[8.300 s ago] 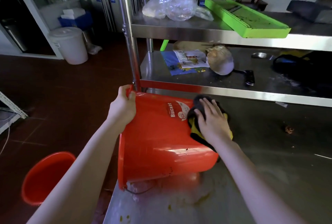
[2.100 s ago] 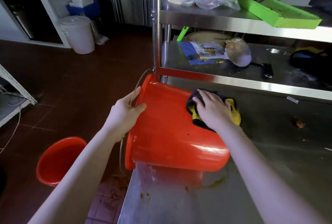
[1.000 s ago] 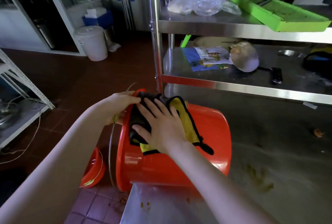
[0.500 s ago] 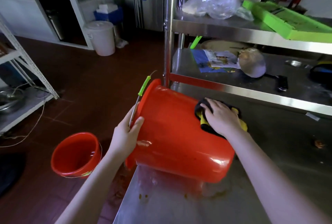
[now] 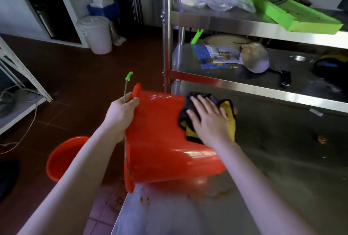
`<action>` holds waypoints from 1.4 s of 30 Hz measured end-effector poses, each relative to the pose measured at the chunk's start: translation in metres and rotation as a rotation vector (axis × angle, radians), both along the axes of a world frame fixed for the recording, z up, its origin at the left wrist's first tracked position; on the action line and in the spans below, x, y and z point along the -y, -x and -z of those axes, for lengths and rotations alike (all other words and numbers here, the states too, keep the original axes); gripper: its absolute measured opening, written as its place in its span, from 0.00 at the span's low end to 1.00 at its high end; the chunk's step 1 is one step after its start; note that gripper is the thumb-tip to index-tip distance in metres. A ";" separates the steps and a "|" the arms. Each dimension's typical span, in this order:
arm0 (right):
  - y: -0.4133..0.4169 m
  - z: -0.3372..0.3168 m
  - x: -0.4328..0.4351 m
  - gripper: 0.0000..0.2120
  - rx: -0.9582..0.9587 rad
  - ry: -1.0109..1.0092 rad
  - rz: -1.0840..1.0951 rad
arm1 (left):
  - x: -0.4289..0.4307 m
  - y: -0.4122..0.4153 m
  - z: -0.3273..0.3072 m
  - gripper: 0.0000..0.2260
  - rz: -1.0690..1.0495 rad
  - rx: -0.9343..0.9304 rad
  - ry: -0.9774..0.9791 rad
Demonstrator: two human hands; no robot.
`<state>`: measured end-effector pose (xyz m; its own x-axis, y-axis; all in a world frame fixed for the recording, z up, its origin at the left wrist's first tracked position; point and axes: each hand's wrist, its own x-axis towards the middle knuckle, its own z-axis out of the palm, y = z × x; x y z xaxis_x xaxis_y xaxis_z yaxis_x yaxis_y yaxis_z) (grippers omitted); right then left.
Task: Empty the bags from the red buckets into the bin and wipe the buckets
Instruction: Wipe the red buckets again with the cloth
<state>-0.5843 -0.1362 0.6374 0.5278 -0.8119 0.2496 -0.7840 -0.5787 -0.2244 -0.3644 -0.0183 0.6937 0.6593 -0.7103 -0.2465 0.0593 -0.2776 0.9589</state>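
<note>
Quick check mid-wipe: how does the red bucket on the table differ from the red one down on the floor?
The table bucket lies on its side on the steel table; the floor bucket stands upright, mouth up. The left hand grips the table bucket's wire handle at the rim while the right hand presses a cloth on its wall; no hand is on the floor bucket. Both are red.

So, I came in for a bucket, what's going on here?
A person is wiping a red bucket lying on its side at the edge of the steel table. The left hand grips its rim and wire handle, while the right hand presses a black-and-yellow cloth flat against its outer wall. A second red bucket stands on the floor.
</note>
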 end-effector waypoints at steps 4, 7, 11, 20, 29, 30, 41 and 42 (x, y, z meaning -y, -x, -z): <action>0.038 0.006 0.031 0.28 0.018 -0.204 0.107 | 0.005 -0.006 -0.003 0.18 -0.036 -0.011 -0.045; 0.009 -0.002 0.018 0.26 -0.020 -0.133 0.116 | 0.017 -0.012 -0.004 0.21 -0.052 0.001 -0.109; -0.071 -0.014 -0.045 0.27 0.011 0.010 -0.202 | 0.032 -0.011 -0.004 0.18 -0.017 0.090 -0.145; -0.082 -0.009 -0.058 0.27 0.001 0.071 -0.280 | -0.038 -0.008 0.038 0.26 0.302 -0.163 0.112; 0.019 0.000 0.017 0.28 -0.012 -0.104 0.147 | -0.063 0.032 0.071 0.21 0.114 0.167 0.156; 0.022 -0.001 0.022 0.27 0.002 -0.149 0.197 | -0.057 0.034 0.067 0.20 0.121 0.184 0.170; -0.065 -0.008 -0.048 0.26 0.031 0.127 -0.302 | 0.008 0.030 0.031 0.15 0.073 0.116 0.133; -0.056 -0.007 -0.039 0.27 0.020 0.133 -0.289 | 0.010 0.024 0.029 0.17 0.068 0.118 0.112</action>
<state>-0.5283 -0.0973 0.6442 0.7256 -0.5887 0.3563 -0.5793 -0.8020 -0.1452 -0.3886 -0.0280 0.6642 0.6286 -0.7728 -0.0870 -0.0706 -0.1681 0.9832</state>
